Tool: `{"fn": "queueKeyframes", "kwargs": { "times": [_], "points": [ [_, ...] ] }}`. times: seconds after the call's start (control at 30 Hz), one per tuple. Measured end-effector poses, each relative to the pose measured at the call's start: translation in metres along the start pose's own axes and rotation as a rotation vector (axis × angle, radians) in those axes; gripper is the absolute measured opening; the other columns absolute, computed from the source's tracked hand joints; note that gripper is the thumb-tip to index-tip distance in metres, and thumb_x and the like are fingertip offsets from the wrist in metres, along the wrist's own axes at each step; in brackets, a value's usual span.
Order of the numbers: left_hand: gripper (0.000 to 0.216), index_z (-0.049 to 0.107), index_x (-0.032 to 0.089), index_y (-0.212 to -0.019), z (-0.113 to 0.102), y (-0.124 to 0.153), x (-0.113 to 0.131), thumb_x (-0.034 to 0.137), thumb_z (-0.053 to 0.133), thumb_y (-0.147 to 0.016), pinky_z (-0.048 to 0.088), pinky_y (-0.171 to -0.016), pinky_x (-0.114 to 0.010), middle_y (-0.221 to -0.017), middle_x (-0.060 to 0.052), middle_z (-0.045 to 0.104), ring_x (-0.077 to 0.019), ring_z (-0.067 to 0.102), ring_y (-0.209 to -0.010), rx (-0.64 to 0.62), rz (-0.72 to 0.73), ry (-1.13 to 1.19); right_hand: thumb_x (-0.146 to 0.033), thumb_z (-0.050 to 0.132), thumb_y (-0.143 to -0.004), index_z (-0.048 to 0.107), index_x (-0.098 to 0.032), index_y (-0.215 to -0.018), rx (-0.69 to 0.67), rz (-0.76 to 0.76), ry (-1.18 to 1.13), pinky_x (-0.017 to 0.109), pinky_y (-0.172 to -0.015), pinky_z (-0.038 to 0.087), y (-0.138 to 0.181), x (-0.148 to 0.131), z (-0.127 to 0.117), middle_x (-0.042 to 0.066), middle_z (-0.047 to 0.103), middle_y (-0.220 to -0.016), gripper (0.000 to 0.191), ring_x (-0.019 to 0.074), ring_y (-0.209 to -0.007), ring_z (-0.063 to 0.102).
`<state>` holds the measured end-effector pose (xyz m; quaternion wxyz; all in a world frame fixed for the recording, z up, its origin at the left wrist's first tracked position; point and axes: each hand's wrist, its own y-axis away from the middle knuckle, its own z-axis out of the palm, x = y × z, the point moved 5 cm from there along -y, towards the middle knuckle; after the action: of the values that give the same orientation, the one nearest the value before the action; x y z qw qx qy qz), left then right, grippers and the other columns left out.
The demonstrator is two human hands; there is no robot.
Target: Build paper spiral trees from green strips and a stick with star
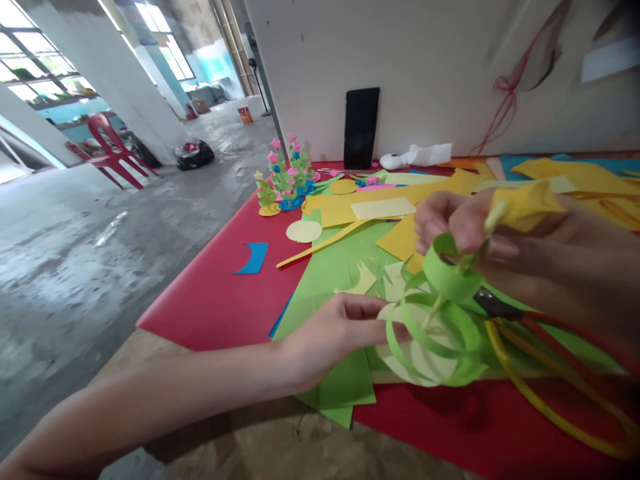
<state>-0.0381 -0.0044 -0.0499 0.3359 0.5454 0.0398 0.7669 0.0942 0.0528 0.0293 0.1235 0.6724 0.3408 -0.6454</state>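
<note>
Left hand [327, 340]: grip is pinching the pale base [434, 363], apparently steadying it.
Right hand [520, 260]: grip is pinching the stem [438, 305] high, probably controlling tilt.
Green loops [455, 283]: curling along the stem, between hands, above the surface [215, 293].

Two hands are counted — one left hand [335, 333], one right hand [545, 250] — with one paper ornament [454, 283], one pair of scissors [500, 307], one black phone [361, 128].

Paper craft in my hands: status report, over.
Left hand gripping pale paper base; right hand pinching stem. Green loops around stem. Scissors beside work, might snag.
</note>
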Motion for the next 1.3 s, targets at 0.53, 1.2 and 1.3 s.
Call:
{"fn": "queueKeyframes", "kwargs": {
  "times": [0.53,1.2,1.3],
  "points": [
    [0.018,0.071,0.013,-0.082,-0.001,-0.0016,-0.0021,0.025,0.068,-0.069,0.049,-0.069,-0.025,-0.07,-0.003,0.065,-0.0118,0.059,-0.065,-0.002,0.037,0.005,-0.033,0.06,-0.081,0.066,-0.035,-0.08,-0.071,-0.003,-0.112,0.013,-0.061,0.05,-0.0025,0.0028,0.0085,-0.01,0.059,-0.084,0.006,0.0055,-0.081,0.058],
    [0.023,0.066,0.009,-0.074,0.0004,-0.0001,-0.0006,0.027,0.074,-0.063,0.044,-0.048,-0.016,-0.065,-0.003,0.059,-0.0064,0.053,-0.051,0.047,0.048,0.047,-0.037,0.065,-0.075,0.068,-0.036,-0.075,0.004,0.056,-0.151,0.023,-0.055,0.05,-0.0023,0.0046,0.0042,-0.007,0.058,-0.082,0.003,0.0109,-0.069,0.057],
    [0.022,0.066,0.01,-0.075,0.0023,0.0006,-0.0004,0.025,0.075,-0.062,0.044,-0.047,-0.015,-0.064,-0.001,0.059,-0.0056,0.053,-0.05,0.037,0.06,0.076,-0.036,0.064,-0.075,0.067,-0.034,-0.075,0.008,0.049,-0.174,0.024,-0.053,0.048,-0.0022,0.0043,0.0021,-0.006,0.056,-0.082,0.004,0.0098,-0.062,0.055]
  ]
}}
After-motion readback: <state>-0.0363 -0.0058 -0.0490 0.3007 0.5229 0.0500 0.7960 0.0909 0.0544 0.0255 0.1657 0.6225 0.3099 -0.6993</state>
